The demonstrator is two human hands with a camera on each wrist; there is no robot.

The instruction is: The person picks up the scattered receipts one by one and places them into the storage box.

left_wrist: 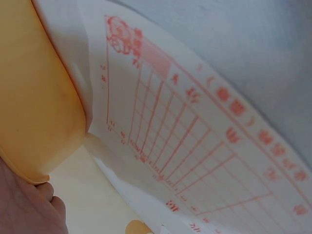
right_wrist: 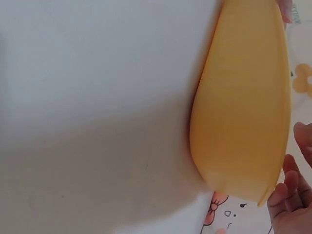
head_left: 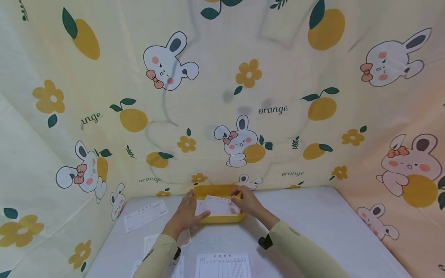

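Two hands meet at lower centre: left hand lies flat, fingers straight, on a white paper slip printed with a red grid; right hand pinches its far edge over the shallow yellow plastic tray.

Red print on the slip is too blurred to read.

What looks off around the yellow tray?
The red-printed slip does not lie flat in the yellow tray: it rides over the rim, with both hands, left and right, on it. Other forms lie scattered at odd angles on the table.
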